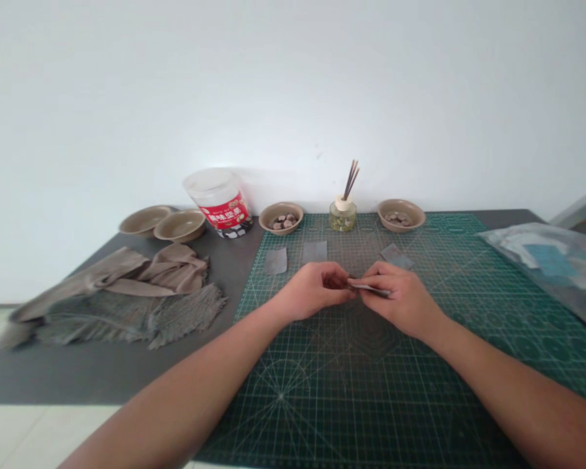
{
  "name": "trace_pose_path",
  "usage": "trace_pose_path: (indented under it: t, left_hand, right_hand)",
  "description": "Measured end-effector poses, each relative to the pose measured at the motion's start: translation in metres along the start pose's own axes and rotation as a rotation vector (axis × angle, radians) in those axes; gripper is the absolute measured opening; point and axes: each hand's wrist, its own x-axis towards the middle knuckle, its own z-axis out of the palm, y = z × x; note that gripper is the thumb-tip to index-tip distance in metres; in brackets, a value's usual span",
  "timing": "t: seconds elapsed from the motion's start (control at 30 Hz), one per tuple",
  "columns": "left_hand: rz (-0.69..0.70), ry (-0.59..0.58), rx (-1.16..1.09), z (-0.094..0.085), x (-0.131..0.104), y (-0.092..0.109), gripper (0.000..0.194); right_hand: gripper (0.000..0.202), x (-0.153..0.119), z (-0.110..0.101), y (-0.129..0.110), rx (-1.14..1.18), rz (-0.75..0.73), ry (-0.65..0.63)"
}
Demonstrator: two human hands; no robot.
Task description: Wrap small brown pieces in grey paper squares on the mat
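Above the green cutting mat [322, 391], my left hand [317, 290] and my right hand [400, 296] meet with their fingertips close together. A thin, flat grey piece [371, 288] is pinched in my right hand. My left hand's thumb and fingers close on its left end, where details are too small to tell. Beyond the hands, a grey square [276, 261], a second grey square [315, 251] and a tilted grey square [396, 256] lie on the mat.
Along the wall stand a bowl of round pieces [281, 219], a reed diffuser [342, 213], another bowl [401, 215], a red-labelled tub [219, 203] and two bowls at left. A scarf [127, 299] lies left; a plastic bag [551, 260] lies right.
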Motion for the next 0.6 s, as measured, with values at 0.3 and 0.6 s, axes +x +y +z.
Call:
trace_pose_path:
  t: [0.3,0.6]
  left_hand:
    - [0.012,0.022,-0.012,0.0017,-0.0011,0.0007,0.021]
    - [0.082,0.224,-0.049,0.0061,-0.0022,0.0058,0.019]
  right_hand:
    - [0.027,-0.0010,0.0012,-0.0037,-0.021,-0.040,0.039]
    - [0.018,0.0038,-0.0022,-0.0085,0.059,0.118,0.218]
